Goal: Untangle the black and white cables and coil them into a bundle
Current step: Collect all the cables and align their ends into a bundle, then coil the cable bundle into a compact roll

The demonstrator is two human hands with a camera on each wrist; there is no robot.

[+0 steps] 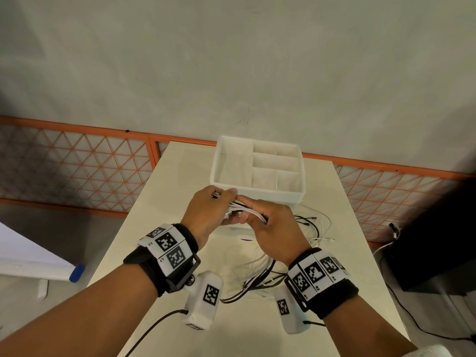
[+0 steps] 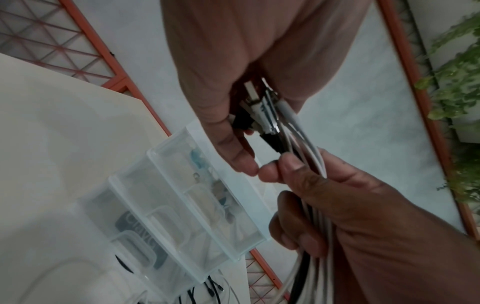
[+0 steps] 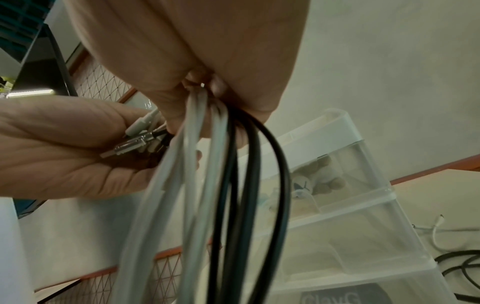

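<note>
Both hands are raised over the table (image 1: 159, 202), close together. My left hand (image 1: 225, 206) pinches a cluster of plug ends (image 2: 262, 115) of the black and white cables. My right hand (image 1: 253, 215) grips the same cables (image 1: 251, 212) just beside it, thumb against the strands. In the right wrist view several white cables (image 3: 182, 185) and black cables (image 3: 259, 164) hang down from my right hand (image 3: 207, 92), with my left hand (image 3: 145, 144) holding the metal-tipped plugs (image 3: 135, 142). The slack lies in loose loops (image 1: 257, 276) on the table under my wrists.
A white divided organizer tray (image 1: 257, 194) stands just beyond my hands. More black and white cable ends (image 1: 314, 225) lie on the table to the right. A dark box (image 1: 438, 240) sits off the table's right side, and an orange lattice fence (image 1: 77, 163) runs behind.
</note>
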